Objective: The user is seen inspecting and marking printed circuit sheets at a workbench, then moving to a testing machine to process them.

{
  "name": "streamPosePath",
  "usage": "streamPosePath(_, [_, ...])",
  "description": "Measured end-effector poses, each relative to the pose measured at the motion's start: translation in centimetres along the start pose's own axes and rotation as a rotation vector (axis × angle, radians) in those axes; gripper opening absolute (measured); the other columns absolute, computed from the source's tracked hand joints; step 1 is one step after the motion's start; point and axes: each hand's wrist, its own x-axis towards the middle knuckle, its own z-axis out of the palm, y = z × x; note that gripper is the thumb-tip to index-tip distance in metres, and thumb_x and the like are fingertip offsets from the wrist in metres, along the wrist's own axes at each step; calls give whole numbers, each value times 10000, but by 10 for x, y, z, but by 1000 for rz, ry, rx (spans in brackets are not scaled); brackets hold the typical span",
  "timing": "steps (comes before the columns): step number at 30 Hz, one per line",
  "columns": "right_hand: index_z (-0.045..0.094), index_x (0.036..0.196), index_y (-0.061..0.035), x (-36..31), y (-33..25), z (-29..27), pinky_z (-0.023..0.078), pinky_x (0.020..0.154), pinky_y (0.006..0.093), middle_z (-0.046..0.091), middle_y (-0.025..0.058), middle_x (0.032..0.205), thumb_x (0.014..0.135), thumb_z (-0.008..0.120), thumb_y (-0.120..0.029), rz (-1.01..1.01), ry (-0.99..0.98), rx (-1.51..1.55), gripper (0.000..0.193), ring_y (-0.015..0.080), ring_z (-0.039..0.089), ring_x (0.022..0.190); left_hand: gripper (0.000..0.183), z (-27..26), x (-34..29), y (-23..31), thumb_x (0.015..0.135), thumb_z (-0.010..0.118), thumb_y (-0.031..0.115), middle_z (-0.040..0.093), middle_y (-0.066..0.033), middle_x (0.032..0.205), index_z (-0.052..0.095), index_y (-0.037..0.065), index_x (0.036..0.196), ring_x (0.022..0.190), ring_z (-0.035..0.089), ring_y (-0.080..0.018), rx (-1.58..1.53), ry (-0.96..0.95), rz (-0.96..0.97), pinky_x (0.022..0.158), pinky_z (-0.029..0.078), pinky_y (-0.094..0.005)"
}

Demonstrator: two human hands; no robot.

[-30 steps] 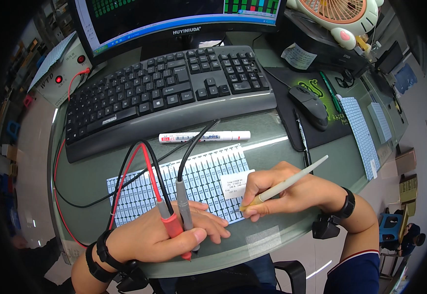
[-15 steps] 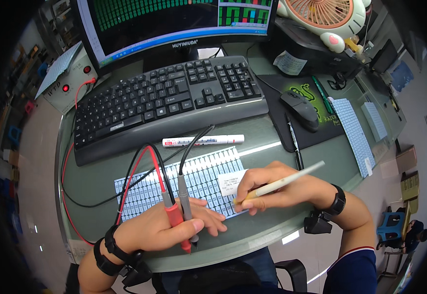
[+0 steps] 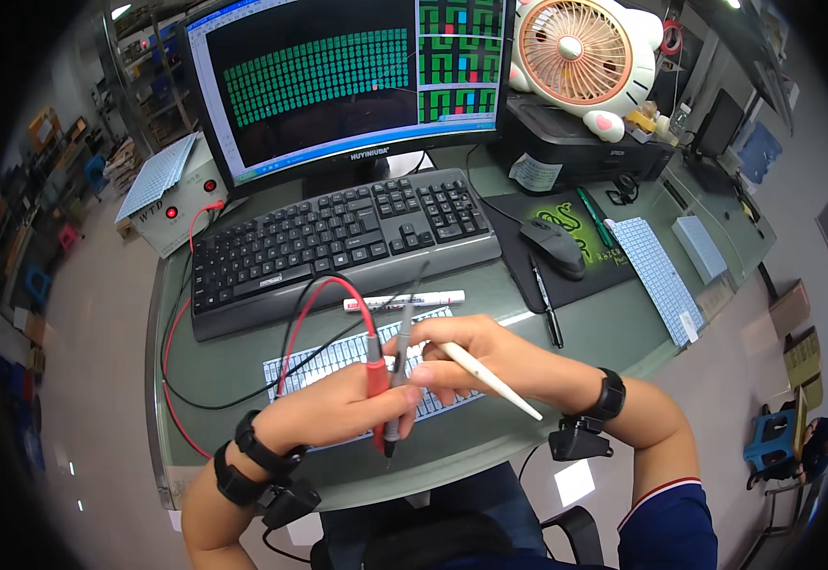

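My left hand (image 3: 338, 404) is closed around a red test probe (image 3: 376, 380), with a grey test probe (image 3: 397, 380) beside it, its black tip pointing down. My right hand (image 3: 504, 361) keeps a slim cream-coloured handle (image 3: 495, 382) between its fingers, tilted with its free end toward me. Its thumb and fingertips meet the grey probe next to my left hand; how firmly they grip it, I cannot tell. Beneath both hands lies a light-blue panel (image 3: 292, 368) of small repeated circuit boards, partly covered. Wires loop up from the probes.
Behind the panel are a white marker (image 3: 438, 299), a black keyboard (image 3: 338, 242) and a monitor (image 3: 319, 85). To the right, a black pen (image 3: 547, 302) and a mouse (image 3: 554, 249) lie on a dark mat, beside another panel (image 3: 656, 275). A grey box (image 3: 172, 209) stands left.
My right hand has lifted off the panel and moved left to the grey probe. The cream handle's free end has swung from up-right to down-right. The view has tilted up.
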Motion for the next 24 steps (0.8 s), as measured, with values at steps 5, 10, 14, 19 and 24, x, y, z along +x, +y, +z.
streamPosePath(5, [543, 1016, -54, -1, 20, -7, 425, 514, 193, 569, -7, 712, 945, 600, -285, 2, 158, 106, 248, 46, 538, 601, 431, 3, 5, -13, 994, 410, 384, 618, -36, 778, 608, 28, 851, 685, 610, -119, -80, 165, 17, 587, 474, -254])
streamPosePath(10, [437, 880, -78, -12, 47, -36, 419, 474, 195, 593, 20, 726, 904, 652, -197, 116, 231, 59, 247, 43, 560, 584, 127, -1, 21, -27, 911, 588, 141, 591, -29, 851, 522, 46, 964, 673, 586, -65, -241, 228, 21, 573, 469, -212])
streamPosePath(14, [429, 884, -72, -12, 50, -39, 467, 522, 204, 598, 25, 742, 913, 629, -179, 102, 276, 63, 229, 57, 598, 629, 195, 0, 26, -33, 900, 609, 157, 555, -17, 859, 492, 42, 1006, 686, 590, -79, -290, 247, 39, 615, 498, -223])
streamPosePath(19, [422, 881, -62, -13, 51, -38, 505, 576, 211, 526, 7, 771, 929, 600, -178, 36, 281, 51, 218, 71, 620, 691, 220, 3, 28, -31, 901, 622, 177, 547, -25, 874, 489, 38, 1007, 730, 597, -85, -330, 284, 41, 654, 518, -231])
streamPosePath(24, [424, 885, -61, -13, 53, -36, 510, 588, 215, 509, 7, 793, 928, 599, -174, 41, 289, 65, 213, 69, 617, 709, 259, 3, 29, -34, 891, 645, 187, 548, -32, 896, 480, 35, 1021, 778, 601, -89, -345, 270, 59, 662, 522, -237])
